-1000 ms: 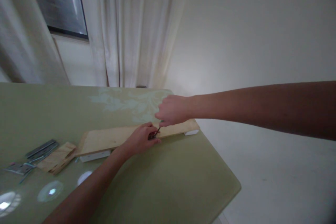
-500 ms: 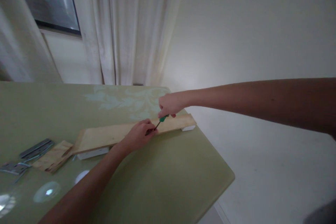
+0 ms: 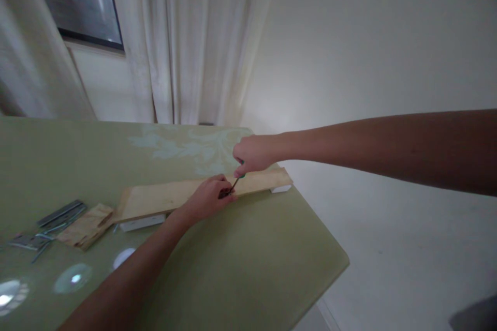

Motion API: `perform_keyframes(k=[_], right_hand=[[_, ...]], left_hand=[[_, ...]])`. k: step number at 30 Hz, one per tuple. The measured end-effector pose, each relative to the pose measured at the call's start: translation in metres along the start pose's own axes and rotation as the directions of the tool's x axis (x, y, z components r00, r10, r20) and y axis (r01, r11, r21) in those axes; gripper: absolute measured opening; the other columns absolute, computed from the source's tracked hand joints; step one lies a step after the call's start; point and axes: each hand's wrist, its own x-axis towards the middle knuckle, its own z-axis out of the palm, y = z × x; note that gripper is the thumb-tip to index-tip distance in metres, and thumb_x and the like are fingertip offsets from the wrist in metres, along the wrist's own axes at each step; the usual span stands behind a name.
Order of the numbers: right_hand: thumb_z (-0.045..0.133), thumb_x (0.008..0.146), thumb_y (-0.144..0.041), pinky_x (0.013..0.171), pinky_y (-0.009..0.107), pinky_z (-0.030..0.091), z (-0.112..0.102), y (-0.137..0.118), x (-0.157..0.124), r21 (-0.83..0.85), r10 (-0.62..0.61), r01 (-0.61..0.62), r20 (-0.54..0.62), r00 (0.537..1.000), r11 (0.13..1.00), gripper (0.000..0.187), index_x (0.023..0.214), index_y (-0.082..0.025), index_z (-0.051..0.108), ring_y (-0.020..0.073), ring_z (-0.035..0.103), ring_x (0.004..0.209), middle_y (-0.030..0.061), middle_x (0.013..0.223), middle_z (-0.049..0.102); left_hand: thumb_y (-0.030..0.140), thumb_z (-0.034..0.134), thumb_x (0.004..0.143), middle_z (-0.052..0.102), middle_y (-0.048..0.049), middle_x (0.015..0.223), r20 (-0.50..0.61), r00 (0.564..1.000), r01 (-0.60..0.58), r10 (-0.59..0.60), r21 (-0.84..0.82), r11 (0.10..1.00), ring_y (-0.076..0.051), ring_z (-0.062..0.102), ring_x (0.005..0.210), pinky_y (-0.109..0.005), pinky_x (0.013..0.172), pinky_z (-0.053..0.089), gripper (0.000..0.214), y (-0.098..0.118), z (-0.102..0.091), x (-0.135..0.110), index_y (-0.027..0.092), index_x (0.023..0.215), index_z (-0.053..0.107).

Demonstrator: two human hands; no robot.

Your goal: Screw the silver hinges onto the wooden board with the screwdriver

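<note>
My right hand (image 3: 254, 155) is closed around the green handle of a screwdriver (image 3: 235, 184), most of the handle being covered by the fingers. The shaft slants down and left to the fingertips of my left hand (image 3: 209, 196). That hand lies over the front edge of a long pale wooden board (image 3: 155, 199), its thumb and fingers closed about a small dark thing at the screwdriver's tip, too hidden to name. White blocks (image 3: 142, 223) prop the board up near both ends.
Left of the board lie a short wooden piece (image 3: 86, 226), a grey metal strip (image 3: 62, 213), a metal plate (image 3: 29, 241) and several thin metal rods or screws. The green table (image 3: 248, 264) ends at a right-hand edge. Curtains (image 3: 190, 36) and a wall stand behind.
My right hand has turned on the screwdriver, and less of the green handle shows. My left hand stays at the tip. The whole view has shifted slightly.
</note>
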Motion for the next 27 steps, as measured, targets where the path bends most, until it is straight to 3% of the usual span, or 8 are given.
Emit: perform_keyframes(k=[4, 7, 10, 13, 16, 22, 24, 27], right_hand=[[0.066, 0.103, -0.032, 0.076, 0.033, 0.043, 0.0, 0.0, -0.01, -0.163, -0.342, 0.324, -0.097, 0.935, 0.932, 0.032, 0.133, -0.024, 0.072, 0.0268, 0.073, 0.105, 0.0123, 0.122, 0.08], [0.063, 0.104, -0.031, 0.073, 0.032, 0.044, 0.002, -0.003, -0.004, -0.035, -0.139, 0.138, -0.028, 0.99, 0.99, 0.024, 0.114, -0.016, 0.079, 0.0248, 0.074, 0.091, 0.0119, 0.099, 0.082], [0.066, 0.102, -0.042, 0.066, 0.03, 0.043, 0.005, -0.003, 0.002, 0.064, 0.058, -0.063, 0.079, 0.995, 0.996, 0.036, 0.091, -0.01, 0.08, 0.0214, 0.072, 0.074, 0.0112, 0.079, 0.079], [0.07, 0.1, -0.038, 0.072, 0.032, 0.044, 0.008, 0.002, -0.006, -0.006, -0.075, 0.075, -0.019, 0.997, 0.997, 0.027, 0.109, -0.014, 0.078, 0.0246, 0.074, 0.09, 0.0132, 0.1, 0.082], [0.063, 0.103, -0.023, 0.079, 0.035, 0.043, 0.011, 0.006, -0.012, -0.112, -0.312, 0.301, -0.096, 0.945, 0.947, 0.023, 0.122, -0.023, 0.076, 0.0254, 0.073, 0.103, 0.0112, 0.117, 0.08], [0.072, 0.097, -0.04, 0.065, 0.03, 0.046, 0.005, -0.002, 0.009, 0.148, 0.038, -0.052, 0.092, 0.995, 0.988, 0.031, 0.088, -0.011, 0.08, 0.0197, 0.07, 0.07, 0.0095, 0.079, 0.081], [0.075, 0.095, -0.038, 0.069, 0.031, 0.046, 0.003, -0.001, 0.008, 0.118, 0.006, -0.009, 0.028, 1.0, 0.993, 0.027, 0.097, -0.011, 0.08, 0.0224, 0.073, 0.082, 0.0123, 0.092, 0.083], [0.071, 0.098, -0.029, 0.08, 0.035, 0.046, 0.006, 0.004, 0.0, -0.004, -0.216, 0.217, -0.095, 0.972, 0.976, 0.021, 0.117, -0.021, 0.077, 0.026, 0.072, 0.103, 0.0118, 0.119, 0.08]], left_hand=[[0.024, 0.058, 0.103, 0.066, -0.0058, 0.086, -0.046, 0.998, -0.048, 0.049, 0.011, 0.999, -0.019, 0.06, 0.08, -0.029, 0.074, 0.04, 0.027, 0.001, 0.002, 0.0, 0.018, 0.081, 0.072], [0.026, 0.062, 0.102, 0.067, -0.0063, 0.088, -0.037, 0.998, -0.055, 0.056, 0.018, 0.998, -0.02, 0.061, 0.081, -0.03, 0.076, 0.04, 0.025, 0.0, 0.003, 0.001, 0.017, 0.081, 0.072], [0.027, 0.061, 0.103, 0.068, -0.007, 0.09, -0.033, 0.998, -0.061, 0.06, -0.003, 0.998, -0.02, 0.063, 0.085, -0.03, 0.079, 0.042, 0.028, -0.001, 0.004, 0.001, 0.017, 0.079, 0.072], [0.025, 0.059, 0.104, 0.067, -0.007, 0.089, -0.036, 0.997, -0.063, 0.062, -0.005, 0.998, -0.02, 0.063, 0.085, -0.029, 0.079, 0.042, 0.03, -0.002, 0.004, 0.001, 0.017, 0.078, 0.071], [0.028, 0.063, 0.101, 0.066, -0.0058, 0.087, -0.032, 0.999, -0.037, 0.038, 0.026, 0.999, -0.019, 0.061, 0.08, -0.029, 0.075, 0.04, 0.028, -0.002, 0.003, 0.001, 0.017, 0.077, 0.07], [0.032, 0.067, 0.099, 0.066, -0.0058, 0.088, -0.02, 1.0, -0.014, 0.015, 0.034, 0.999, -0.019, 0.061, 0.08, -0.03, 0.075, 0.041, 0.027, 0.0, 0.002, 0.001, 0.017, 0.076, 0.069], [0.029, 0.059, 0.103, 0.067, -0.0064, 0.088, -0.035, 0.999, -0.032, 0.034, 0.032, 0.999, -0.02, 0.062, 0.081, -0.031, 0.077, 0.041, 0.033, 0.0, 0.002, 0.001, 0.017, 0.075, 0.069], [0.028, 0.057, 0.104, 0.068, -0.0069, 0.087, -0.045, 0.998, -0.04, 0.042, 0.04, 0.998, -0.021, 0.063, 0.083, -0.031, 0.078, 0.041, 0.032, -0.001, 0.003, 0.001, 0.018, 0.076, 0.071]])
